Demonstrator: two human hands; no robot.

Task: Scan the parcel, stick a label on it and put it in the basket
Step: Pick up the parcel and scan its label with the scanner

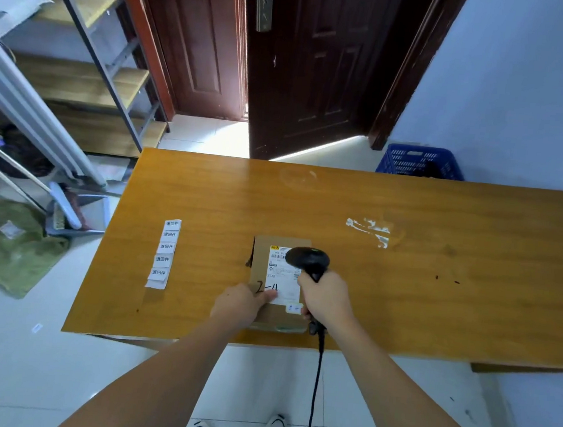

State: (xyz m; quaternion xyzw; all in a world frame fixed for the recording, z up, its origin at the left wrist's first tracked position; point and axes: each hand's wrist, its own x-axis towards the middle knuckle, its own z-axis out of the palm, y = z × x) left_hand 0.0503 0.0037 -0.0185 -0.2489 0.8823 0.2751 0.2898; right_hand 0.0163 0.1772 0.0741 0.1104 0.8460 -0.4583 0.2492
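A flat brown cardboard parcel (278, 282) with a white printed shipping label lies near the front edge of the glossy orange wooden table (404, 277). The left hand (242, 304) pins its near corner, thumb on top, while the right hand (327, 298) is wrapped around a black corded scanner (308, 260) above it. A strip of white labels (165, 253) lies left; a blue perforated plastic basket (419, 162) sits on the pale tiled floor beyond, beside a dark door.

Single head view: looks forward and steeply down over table (403, 294), wide-angle, hands near, door beyond.
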